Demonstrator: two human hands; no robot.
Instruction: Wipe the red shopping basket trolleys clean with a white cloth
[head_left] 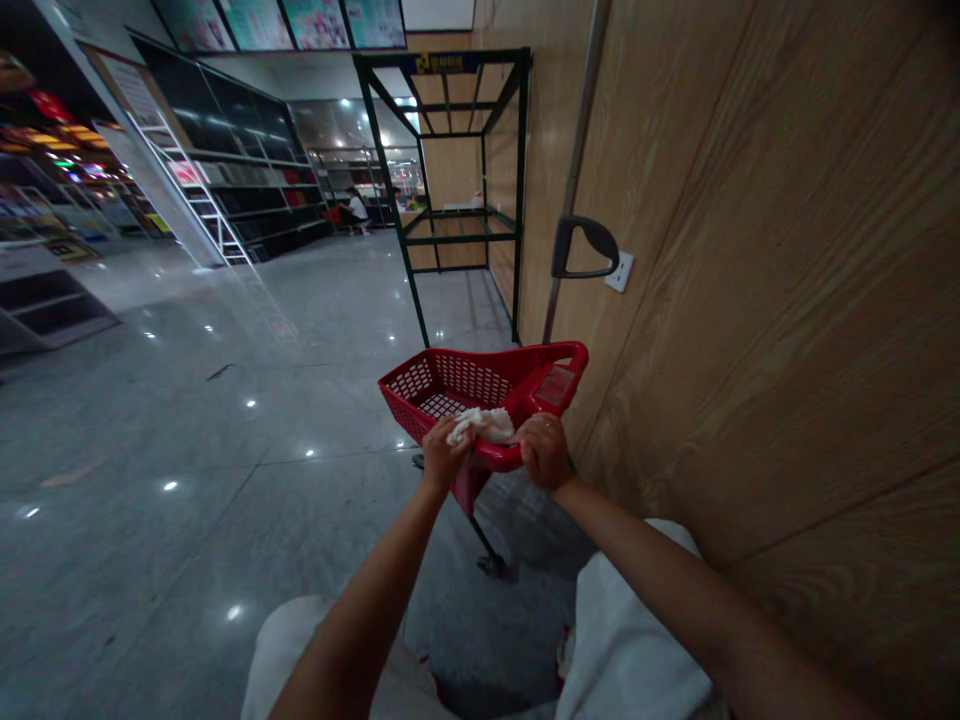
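A red plastic shopping cart [459, 372] with a perforated basket stands in front of me, its handle side towards my body. My left hand [444, 450] is closed on a crumpled white cloth [487, 425], which lies against the cart's near rim. On the right of that rim, my right hand [544, 450] wraps its fingers round the red handle, just beside the cloth. A clear panel [555, 387] is set into the handle part. Below, a dark caster wheel [491, 565] rests on the floor.
A wood-grain wall [750, 300] runs close along my right, with a socket [619, 272] and a metal pole bearing a dark grip [585, 248]. Ahead stands a dark metal rack [461, 238]. A white ladder [202, 200] leans at the left, and a person [357, 210] crouches far back.
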